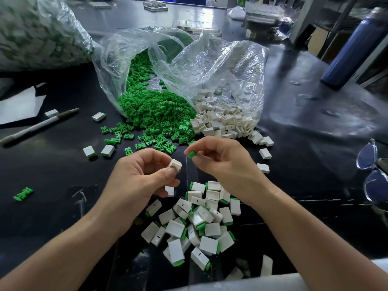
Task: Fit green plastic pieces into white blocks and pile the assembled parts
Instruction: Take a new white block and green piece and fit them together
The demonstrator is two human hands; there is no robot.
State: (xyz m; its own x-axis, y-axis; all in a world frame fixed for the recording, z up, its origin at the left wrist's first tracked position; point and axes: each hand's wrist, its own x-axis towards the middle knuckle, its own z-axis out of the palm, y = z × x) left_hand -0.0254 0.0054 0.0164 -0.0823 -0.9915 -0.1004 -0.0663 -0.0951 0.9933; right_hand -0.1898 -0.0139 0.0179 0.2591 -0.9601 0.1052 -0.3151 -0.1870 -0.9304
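Observation:
My left hand (142,175) pinches a white block (175,164) between thumb and fingertips, open end turned toward my other hand. My right hand (222,162) pinches a small green piece (191,154) a short gap to the right of the block. Below both hands lies a pile of assembled parts (197,225), white blocks with green ends. Behind, a clear bag spills loose green pieces (155,110), and another clear bag spills empty white blocks (222,120).
The black table (304,143) holds a pen (37,127) and white paper (16,106) at the left. A big bag of assembled parts (37,34) stands far left. Glasses (373,171) and a blue bottle (354,47) are at the right. Stray blocks (265,153) lie around.

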